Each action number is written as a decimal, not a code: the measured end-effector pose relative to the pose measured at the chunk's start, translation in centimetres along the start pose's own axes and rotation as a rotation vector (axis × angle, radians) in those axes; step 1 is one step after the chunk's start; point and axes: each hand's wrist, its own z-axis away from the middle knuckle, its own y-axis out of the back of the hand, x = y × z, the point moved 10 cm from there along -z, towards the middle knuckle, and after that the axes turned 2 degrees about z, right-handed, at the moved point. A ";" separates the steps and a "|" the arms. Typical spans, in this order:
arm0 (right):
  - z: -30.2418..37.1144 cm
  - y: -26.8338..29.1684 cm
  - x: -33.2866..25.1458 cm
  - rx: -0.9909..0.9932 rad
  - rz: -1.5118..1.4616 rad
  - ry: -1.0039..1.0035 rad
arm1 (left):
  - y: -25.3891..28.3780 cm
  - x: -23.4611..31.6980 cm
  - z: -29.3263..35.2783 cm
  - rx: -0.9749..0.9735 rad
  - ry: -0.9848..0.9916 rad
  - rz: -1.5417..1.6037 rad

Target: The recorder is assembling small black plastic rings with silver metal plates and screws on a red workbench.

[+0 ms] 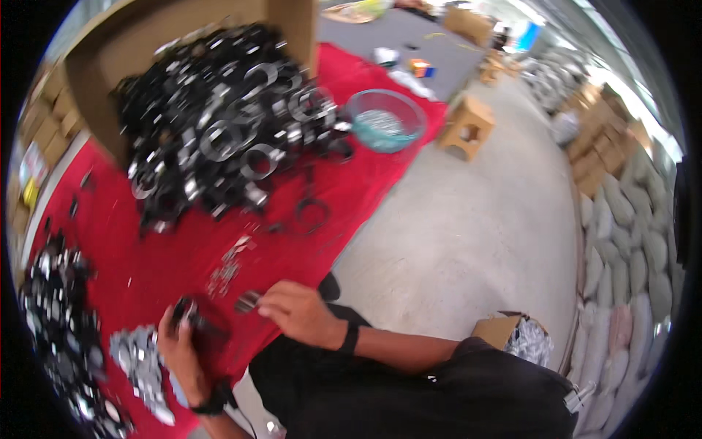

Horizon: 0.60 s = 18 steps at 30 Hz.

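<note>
Low on the red cloth [146,241] | my left hand [183,351] grips a black ring [191,316] | my right hand [300,311] pinches a small metal piece [247,300] just right of it

red tablecloth [183,249], teal bowl [385,121], black rings [219,124]

You are looking out over a bright workshop floor.
Pale concrete floor [475,234] is filling the frame's middle, a wooden stool [468,126] is standing at upper centre, stuffed sacks [629,241] are piling along the right edge, and cardboard boxes [603,135] are stacking above them.
</note>
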 end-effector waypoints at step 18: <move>-6.9 -10.7 -3.8 -0.162 0.063 -0.092 | -2.9 -1.0 1.4 0.245 -0.004 0.225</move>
